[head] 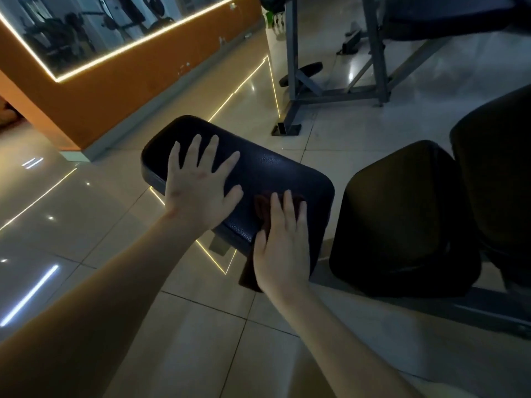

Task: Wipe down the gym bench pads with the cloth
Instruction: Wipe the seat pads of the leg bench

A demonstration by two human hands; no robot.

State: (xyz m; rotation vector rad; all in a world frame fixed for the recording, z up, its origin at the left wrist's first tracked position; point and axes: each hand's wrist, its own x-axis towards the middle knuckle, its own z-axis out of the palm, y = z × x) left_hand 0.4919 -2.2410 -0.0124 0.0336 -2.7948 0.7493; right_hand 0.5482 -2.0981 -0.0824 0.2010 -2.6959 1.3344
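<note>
Cloth (263,203): dark red, pinned flat under your right hand (280,242) at the near right corner of the blue pad (281,172). A bit shows past your fingertips. Another part seems to hang off the pad's near edge below your wrist, but it is dim there and hard to be sure.

Right hand: fingers straight and close together, pressing down, not curled round anything.

Left hand (198,185): fingers spread, palm flat on the pad's left half. It holds nothing and touches only the pad, likely to steady it.

Beside it: a black pad (402,219) just to the right, and another dark pad (494,182) at the frame edge. You cannot tell from here whether either has been wiped.

Further out: glossy floor tiles (129,282), a grey metal frame (296,81), and an orange wall (115,90) with a mirror (86,24) edged by a light strip.

Risks, as judged:
- Only pressure holds the cloth. On a quick stroke it could slide out from under your palm, and the hanging part would pull it down to the tiles.
- Your left hand covers a patch of the pad, which will be missed unless you shift it.
- The light is low, so streaks and skipped strips will be hard to spot.
- If you lean hard on the near corner, the pad may tip.
</note>
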